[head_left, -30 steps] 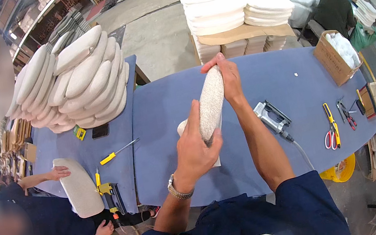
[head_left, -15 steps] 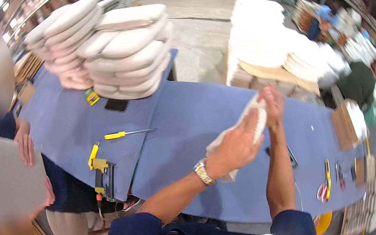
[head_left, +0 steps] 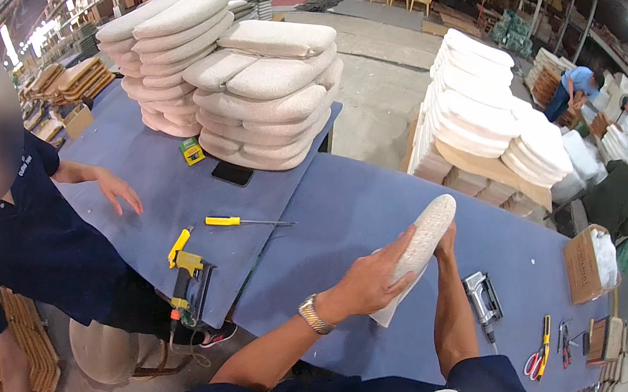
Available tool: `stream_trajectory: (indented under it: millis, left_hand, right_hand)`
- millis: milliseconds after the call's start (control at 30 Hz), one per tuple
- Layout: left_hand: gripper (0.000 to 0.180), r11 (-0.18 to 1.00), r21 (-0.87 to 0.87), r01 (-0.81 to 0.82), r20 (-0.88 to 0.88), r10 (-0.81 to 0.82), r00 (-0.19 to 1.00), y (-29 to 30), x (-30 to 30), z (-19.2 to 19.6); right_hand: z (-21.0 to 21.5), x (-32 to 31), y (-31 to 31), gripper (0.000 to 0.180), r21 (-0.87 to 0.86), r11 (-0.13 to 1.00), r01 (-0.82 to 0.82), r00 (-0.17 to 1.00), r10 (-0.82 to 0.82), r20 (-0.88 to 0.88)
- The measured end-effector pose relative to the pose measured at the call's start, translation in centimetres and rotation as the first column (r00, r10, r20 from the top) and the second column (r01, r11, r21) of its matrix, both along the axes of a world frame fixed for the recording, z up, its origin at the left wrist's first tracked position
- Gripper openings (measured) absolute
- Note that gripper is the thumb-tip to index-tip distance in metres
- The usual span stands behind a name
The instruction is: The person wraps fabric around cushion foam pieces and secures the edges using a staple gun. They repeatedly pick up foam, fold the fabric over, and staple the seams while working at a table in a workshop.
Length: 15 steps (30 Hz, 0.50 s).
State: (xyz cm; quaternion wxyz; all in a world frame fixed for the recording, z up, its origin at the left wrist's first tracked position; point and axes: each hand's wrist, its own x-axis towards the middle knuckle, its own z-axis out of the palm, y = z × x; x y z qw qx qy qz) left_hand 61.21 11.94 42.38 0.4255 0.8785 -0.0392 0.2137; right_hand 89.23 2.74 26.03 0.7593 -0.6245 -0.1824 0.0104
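A beige padded seat cushion point(head_left: 423, 237) is held up over the near part of the blue table, tilted and seen almost edge-on. My left hand point(head_left: 374, 279), with a gold watch at its wrist, is closed around its left side. My right hand point(head_left: 446, 242) grips the far right side; its fingers are partly hidden behind the cushion. Just right of my right forearm lies a grey staple gun point(head_left: 481, 302). A yellow and black staple gun point(head_left: 189, 273) and a yellow-handled screwdriver point(head_left: 225, 221) lie to the left.
Tall stacks of beige cushions point(head_left: 263, 92) stand at the table's far left, beside a tape measure point(head_left: 192, 151) and a phone point(head_left: 232, 173). A co-worker point(head_left: 43, 216) stands at left. Scissors point(head_left: 534, 365), a cutter point(head_left: 547, 335) and a cardboard box point(head_left: 583, 267) are at right.
The cushion has turned in my hands, its rounded end now standing up. The co-worker's beige panel has left their hands; one hand hangs over the table, the other arm reaches down. My view has shifted.
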Motion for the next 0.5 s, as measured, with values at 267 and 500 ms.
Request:
stream_trajectory:
  millis: [267, 500]
  left_hand:
    - [0.076, 0.993, -0.079, -0.089, -0.180, 0.074, 0.981, -2.4, -7.5, 0.8]
    - [0.073, 0.954, -0.192, -0.231, -0.125, 0.209, 0.970, -9.2, -9.5, 0.2]
  right_hand:
    - [-4.7, -3.9, -4.4, 0.049, -0.170, 0.977, -0.129, 0.991, 0.134, 0.018]
    - [-11.0, -3.6, -8.4, 0.045, -0.161, 0.980, -0.115, 0.992, 0.106, -0.061]
